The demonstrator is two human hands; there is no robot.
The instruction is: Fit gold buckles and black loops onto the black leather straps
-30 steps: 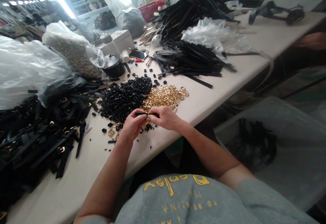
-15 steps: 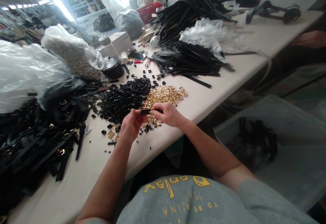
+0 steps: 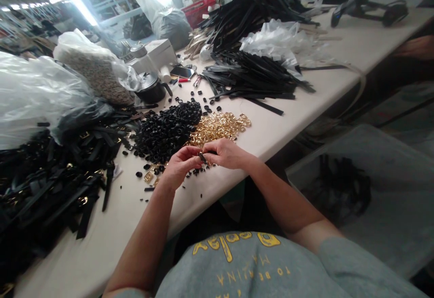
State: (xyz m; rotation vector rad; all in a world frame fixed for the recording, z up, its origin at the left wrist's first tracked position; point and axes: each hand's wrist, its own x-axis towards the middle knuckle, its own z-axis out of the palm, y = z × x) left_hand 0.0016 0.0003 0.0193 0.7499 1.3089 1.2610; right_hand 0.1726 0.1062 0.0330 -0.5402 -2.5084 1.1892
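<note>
Fingertips together, my left hand and my right hand pinch a short black strap between them over the table's front edge. Most of the strap is hidden by my fingers, and whether a buckle is on it I cannot make out. Just beyond my hands lie a heap of small black loops and, touching it on the right, a pile of gold buckles. Some loose gold buckles and black bits are scattered beside my left hand.
Finished-looking black straps with buckles cover the table's left. Long black strips lie at the back, beside crumpled plastic. A black lidded pot, a phone and a filled plastic bag stand behind the loops. Another person's hand shows at right.
My left fingers have moved right along the strap and closed in against my right fingers, so less of the strap shows. The view has shifted slightly.
</note>
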